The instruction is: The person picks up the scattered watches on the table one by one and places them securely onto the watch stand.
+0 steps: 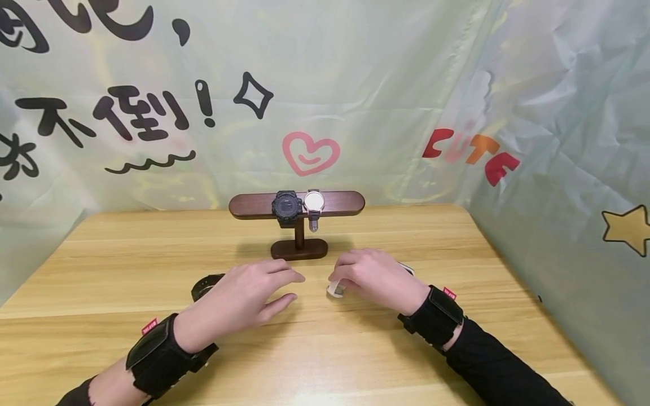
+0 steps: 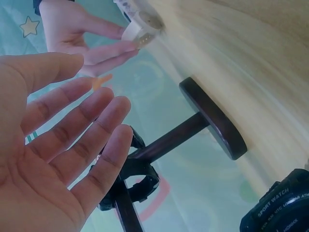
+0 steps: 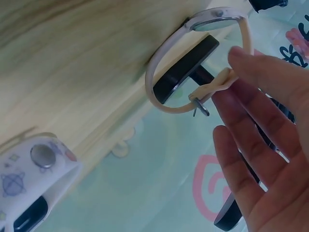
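My right hand [image 1: 373, 276] pinches the strap of a cream wristwatch [image 1: 335, 290] between thumb and fingers. In the right wrist view the strap [image 3: 152, 79] forms a loop, its metal buckle [image 3: 200, 107] hanging near the fingertips. To the left, my left hand [image 1: 249, 293] is held over the table with relaxed fingers and nothing in it. Partly behind that hand lies a black sport watch [image 1: 204, 286], its lettered bezel [image 2: 282, 203] showing in the left wrist view. A white watch with a printed strap [image 3: 36, 169] lies beyond my right hand, mostly hidden by it in the head view.
Ahead of both hands, a dark wooden T-shaped watch stand [image 1: 299, 248] stands on the wooden table [image 1: 304, 361]. Its bar carries a black watch [image 1: 286, 206] and a gold-rimmed watch [image 1: 314, 202] side by side. A printed cloth [image 1: 386, 113] hangs behind and at the sides.
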Tool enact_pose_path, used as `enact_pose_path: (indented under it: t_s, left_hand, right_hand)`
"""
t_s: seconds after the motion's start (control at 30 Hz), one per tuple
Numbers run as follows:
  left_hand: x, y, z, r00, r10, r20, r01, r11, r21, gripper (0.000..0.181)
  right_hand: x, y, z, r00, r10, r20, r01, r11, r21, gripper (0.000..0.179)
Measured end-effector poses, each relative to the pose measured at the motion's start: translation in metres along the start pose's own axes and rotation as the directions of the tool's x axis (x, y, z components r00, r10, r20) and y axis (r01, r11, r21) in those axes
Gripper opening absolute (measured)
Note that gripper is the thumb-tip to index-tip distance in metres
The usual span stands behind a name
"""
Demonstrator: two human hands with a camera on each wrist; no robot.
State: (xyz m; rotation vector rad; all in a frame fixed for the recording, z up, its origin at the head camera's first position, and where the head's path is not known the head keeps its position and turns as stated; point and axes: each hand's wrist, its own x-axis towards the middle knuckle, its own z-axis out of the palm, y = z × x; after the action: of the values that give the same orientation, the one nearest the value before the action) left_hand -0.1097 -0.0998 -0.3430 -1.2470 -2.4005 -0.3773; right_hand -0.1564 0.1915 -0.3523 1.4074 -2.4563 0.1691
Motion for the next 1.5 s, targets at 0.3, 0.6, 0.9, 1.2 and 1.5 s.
enact_pose_path:
  t_s: [0.3,0.6,0.9,1.2,1.5]
  left_hand:
    - [0.000,0.000,-0.001,1.000,-0.003,0.001,0.003,1.000,-0.002,0.025]
    - [-0.001,0.000,-0.001,1.000,-0.003,0.002,0.003,1.000,-0.005,0.024]
    - [-0.001,-0.002,-0.001,1.000,0.003,-0.012,-0.003,1.000,-0.009,0.030]
    - [0.000,-0.002,-0.002,1.000,-0.004,-0.026,0.003,0.999,-0.049,0.052]
    - [0.001,0.000,-0.002,0.996,-0.008,-0.094,-0.001,0.995,-0.095,0.065]
  right_hand:
    - [-0.001,-0.001,-0.002,0.998,0.038,-0.054,-0.037,0.999,0.023,0.013]
    - [-0.001,-0.002,-0.004,0.992,0.083,-0.094,-0.077,0.995,0.069,0.016]
    - [-0.001,-0.001,-0.006,0.981,0.142,-0.130,-0.111,0.968,0.223,0.014]
    - [0.001,-0.001,-0.007,0.962,0.253,-0.100,-0.193,0.894,0.405,0.012]
    - [0.004,-0.006,-0.011,0.933,0.350,-0.086,-0.235,0.770,0.593,0.008]
